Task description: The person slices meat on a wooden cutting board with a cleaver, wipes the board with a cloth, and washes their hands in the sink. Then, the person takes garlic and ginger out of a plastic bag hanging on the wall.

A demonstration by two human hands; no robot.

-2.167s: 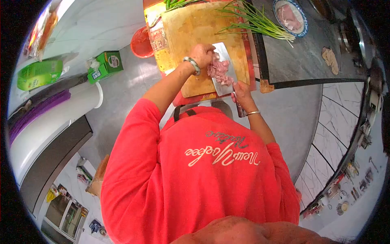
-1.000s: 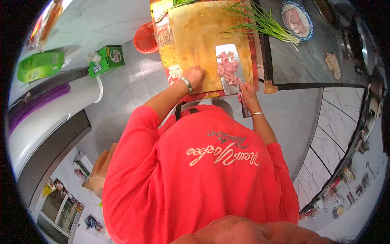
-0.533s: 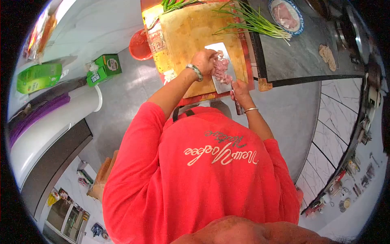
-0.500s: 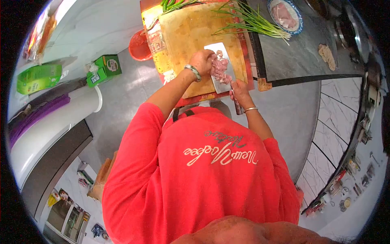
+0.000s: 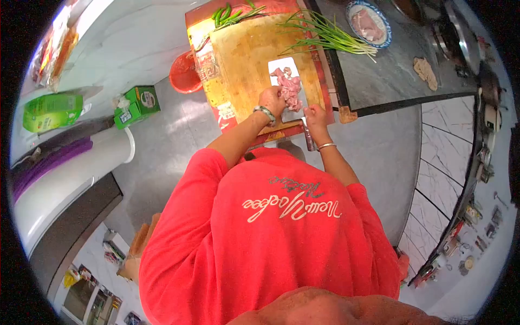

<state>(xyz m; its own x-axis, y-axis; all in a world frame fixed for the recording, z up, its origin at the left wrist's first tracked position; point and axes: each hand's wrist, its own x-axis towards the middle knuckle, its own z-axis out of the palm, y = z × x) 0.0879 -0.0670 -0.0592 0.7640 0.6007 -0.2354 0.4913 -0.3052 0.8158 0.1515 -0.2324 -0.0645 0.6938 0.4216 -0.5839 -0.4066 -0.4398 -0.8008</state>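
Note:
Slices of pink meat (image 5: 291, 91) lie heaped on the broad blade of a cleaver (image 5: 278, 67). The blade rests over a wooden cutting board (image 5: 244, 54), near its right side. My right hand (image 5: 316, 117) is closed at the handle end of the cleaver, and the dark handle sticks out below it toward my body. At the left edge of the blade, my left hand (image 5: 272, 102) has its fingers curled together against the meat. Whether a piece is pinched in its fingertips is hidden.
Long green onions (image 5: 338, 37) cross the board's upper right edge. Green peppers (image 5: 222, 15) lie above the board. A plate of meat (image 5: 369, 26) and a crumpled cloth (image 5: 425, 73) are on the dark counter (image 5: 374, 81). A red bucket (image 5: 185, 73) stands left of the board.
My left hand has moved down along the blade toward the handle end, still beside the meat. The whole view has shifted slightly, with the counter now further left.

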